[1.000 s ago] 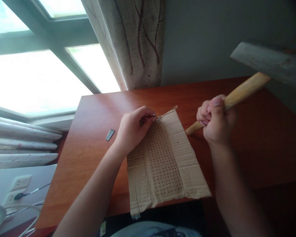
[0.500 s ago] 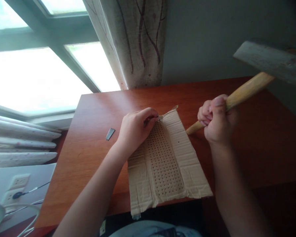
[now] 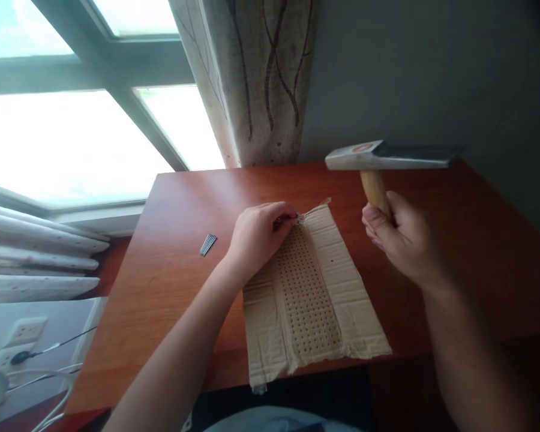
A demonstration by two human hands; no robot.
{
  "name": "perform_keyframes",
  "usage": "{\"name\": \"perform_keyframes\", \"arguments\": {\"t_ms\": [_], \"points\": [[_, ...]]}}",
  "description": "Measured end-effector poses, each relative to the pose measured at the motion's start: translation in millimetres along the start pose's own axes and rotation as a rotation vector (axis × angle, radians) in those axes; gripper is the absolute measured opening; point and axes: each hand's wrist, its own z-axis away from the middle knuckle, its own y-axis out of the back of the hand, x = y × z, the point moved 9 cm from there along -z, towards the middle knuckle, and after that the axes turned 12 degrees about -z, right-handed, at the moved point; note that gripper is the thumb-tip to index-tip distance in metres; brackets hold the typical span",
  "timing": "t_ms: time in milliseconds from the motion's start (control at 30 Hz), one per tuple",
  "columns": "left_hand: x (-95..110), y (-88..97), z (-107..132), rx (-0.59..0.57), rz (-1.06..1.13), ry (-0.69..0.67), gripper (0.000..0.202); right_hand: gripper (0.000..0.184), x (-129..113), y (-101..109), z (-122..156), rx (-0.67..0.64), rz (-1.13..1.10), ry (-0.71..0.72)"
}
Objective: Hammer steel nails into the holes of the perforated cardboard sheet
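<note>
A flat piece of cardboard with many small punched holes lies on the reddish wooden table. My left hand rests on its far left corner, fingers pinched on a small nail held against the cardboard. My right hand is wrapped round the wooden handle of a hammer. The hammer's metal head hovers above the table, to the right of the pinched nail.
Several loose nails lie on the table left of my left hand. A patterned curtain and a window are behind the table. A wall socket with a plug and cables sits at the lower left.
The hammer has swung down and leftward from the upper right, its head now closer to the nail. My left hand keeps its pinch at the cardboard's corner.
</note>
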Motion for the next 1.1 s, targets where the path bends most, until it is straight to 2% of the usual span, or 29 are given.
{"name": "perform_keyframes", "arguments": {"t_ms": [100,133,267,533,700,867,1100], "points": [[-1.4,-3.0,-0.9,-0.023,-0.002,0.008,0.01,0.034,-16.2,-8.5,3.8,-0.178,0.412,-0.047],[-1.8,-3.9,-1.1,-0.029,-0.002,0.01,0.01,0.034,-25.5,-11.3,3.7,-0.212,0.506,-0.025],[-1.1,-4.6,-1.9,-0.034,-0.022,0.009,0.01,0.035,-52.6,-25.1,2.7,-0.301,0.708,0.086],[2.7,-1.7,-1.5,-0.026,-0.044,0.02,0.012,0.035,-37.8,-35.2,5.8,-0.406,0.831,0.053],[1.9,-1.2,-1.9,-0.025,-0.024,0.023,0.012,0.035,-45.0,-35.3,6.8,-0.377,0.779,0.059],[2.3,-2.3,-2.5,-0.046,-0.045,0.023,0.01,0.035,-39.9,-39.2,6.7,-0.429,0.774,-0.006],[2.3,-1.4,-2.8,-0.048,-0.056,0.021,0.011,0.034,-40.0,-39.3,3.7,-0.401,0.778,-0.01]]}}
